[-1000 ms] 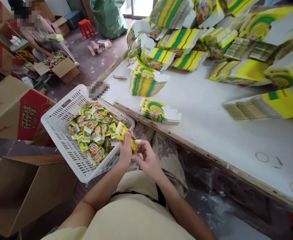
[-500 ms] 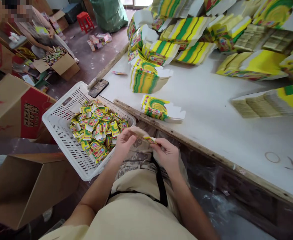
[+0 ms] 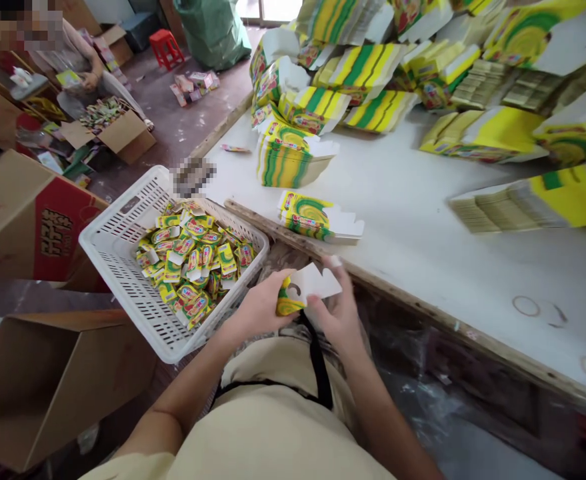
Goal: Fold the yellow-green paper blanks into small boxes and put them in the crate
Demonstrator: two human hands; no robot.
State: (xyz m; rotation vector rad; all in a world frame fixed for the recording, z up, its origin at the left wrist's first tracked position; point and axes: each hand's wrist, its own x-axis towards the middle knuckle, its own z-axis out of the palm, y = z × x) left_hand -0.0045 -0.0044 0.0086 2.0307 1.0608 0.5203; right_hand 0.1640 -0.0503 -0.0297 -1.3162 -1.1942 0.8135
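Over my lap I hold a small yellow-green cardboard box (image 3: 291, 307), its white inner flaps standing out to the right. My left hand (image 3: 260, 307) is closed around the printed body. At the white flap, my right hand (image 3: 341, 317) has its thumb against the near side and its fingers behind the far edge. To the left, a white plastic basket (image 3: 123, 267) holds many folded boxes of the same print (image 3: 193, 260). On the table edge ahead lies a short stack of flat box blanks (image 3: 307, 217), with a taller stack (image 3: 293, 157) behind it.
The white table (image 3: 397, 213) has a wooden edge (image 3: 397, 287) and carries many more piles of blanks (image 3: 483, 133). An open carton (image 3: 63, 387) stands at lower left. Beyond are a red stool (image 3: 166, 50), a green sack (image 3: 213, 33) and a seated person (image 3: 80, 67) beside a filled carton.
The box has turned so its white flaps face up and right. My left hand has moved right and wraps its body; my right hand has shifted onto the flap.
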